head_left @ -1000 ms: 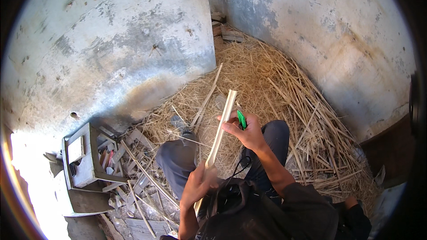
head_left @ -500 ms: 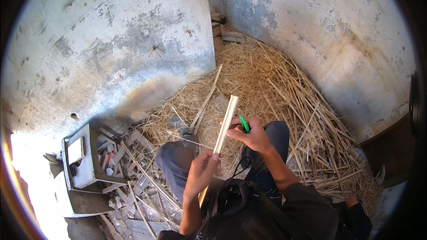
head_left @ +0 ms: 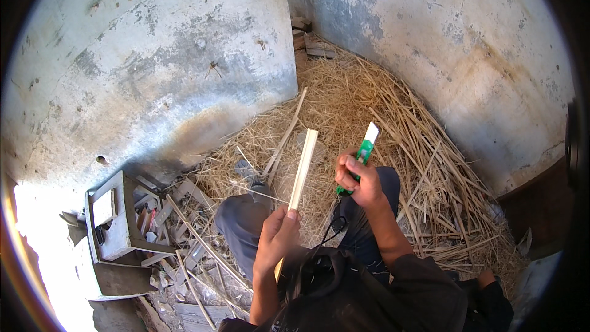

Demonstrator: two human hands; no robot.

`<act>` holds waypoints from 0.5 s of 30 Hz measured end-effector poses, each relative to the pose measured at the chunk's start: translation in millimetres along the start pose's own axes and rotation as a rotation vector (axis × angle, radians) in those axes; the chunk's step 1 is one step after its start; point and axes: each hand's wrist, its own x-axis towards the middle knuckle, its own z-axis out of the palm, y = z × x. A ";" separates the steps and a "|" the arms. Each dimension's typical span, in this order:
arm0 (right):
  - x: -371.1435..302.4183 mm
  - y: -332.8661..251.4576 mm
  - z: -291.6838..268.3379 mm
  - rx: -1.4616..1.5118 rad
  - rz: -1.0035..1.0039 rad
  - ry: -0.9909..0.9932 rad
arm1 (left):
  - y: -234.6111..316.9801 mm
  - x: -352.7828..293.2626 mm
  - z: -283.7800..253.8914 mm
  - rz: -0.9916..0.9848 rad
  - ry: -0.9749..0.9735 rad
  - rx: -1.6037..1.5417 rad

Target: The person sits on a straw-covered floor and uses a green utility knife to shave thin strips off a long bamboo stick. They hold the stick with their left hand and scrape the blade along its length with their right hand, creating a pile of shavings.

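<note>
My left hand is closed round a long pale wooden strip, which slants up and away from my lap. Its lower part passes beneath the hand and shows again near my dark clothing. In my right hand is a green utility knife, gripped in the fist with its light blade pointing up and away. The knife is apart from the strip, to its right. Both hands hover between my knees.
Straw-like shavings and a heap of long thin strips cover the floor to the right and ahead. A worn wooden box-like stand with scraps around it stands at the left. Stained walls enclose the far side. At the lower right another person's arm shows.
My right hand has drawn away from the strip to the right and turned, so the knife's blade now points up. The strip's far end has shifted slightly left in my left hand.
</note>
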 end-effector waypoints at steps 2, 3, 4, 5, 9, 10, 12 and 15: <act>0.2 -5.2 -7.1 -0.269 -0.063 0.032 | 2.3 -0.4 -1.6 -0.010 0.001 -0.010; 1.4 -7.2 -5.7 -0.401 -0.094 0.046 | 3.3 -1.0 -2.2 -0.015 0.004 -0.015; 0.1 -9.8 -2.8 -0.512 -0.108 0.064 | 3.7 -1.8 -2.4 -0.011 0.000 -0.030; -0.9 -12.5 1.5 -0.592 -0.139 0.049 | 3.9 -2.7 -2.4 -0.007 -0.004 -0.045; -5.2 -9.2 7.4 -0.975 -0.331 -0.055 | 5.9 -3.7 -0.1 0.005 -0.012 -0.042; -6.4 -6.3 7.5 -1.084 -0.396 -0.095 | 5.3 -3.3 0.3 0.008 -0.008 -0.034; -9.8 -9.4 20.6 -1.212 -0.388 -0.159 | 3.2 -3.1 0.4 0.014 0.005 -0.019; -10.7 -11.0 39.3 -1.337 -0.394 -0.204 | 1.6 -2.7 4.7 0.062 0.055 0.039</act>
